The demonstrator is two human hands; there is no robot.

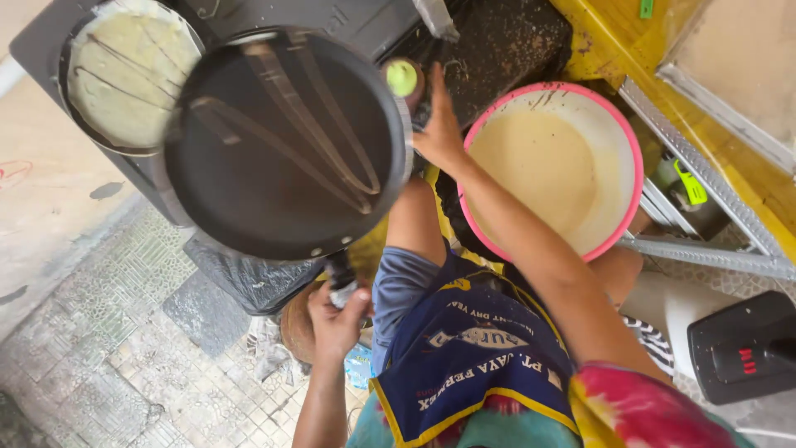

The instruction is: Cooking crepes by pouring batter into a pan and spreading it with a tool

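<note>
L hand (336, 319) grips handle of empty black pan (282, 145), held up over the stove's near edge. R hand (438, 133) open, fingers stretched twd stove by pink batter bucket (618, 124). 2nd pan w/ crepe (124, 75) at stove's far-left corner.

The floor (124, 357) is made of small, worn tiles. A black stove (365, 21) stands at 12 o'clock, with a pan of pale batter (128, 75) on it at 10 o'clock. A pink-rimmed tub (555, 170) of batter sits at 2 o'clock.
</note>
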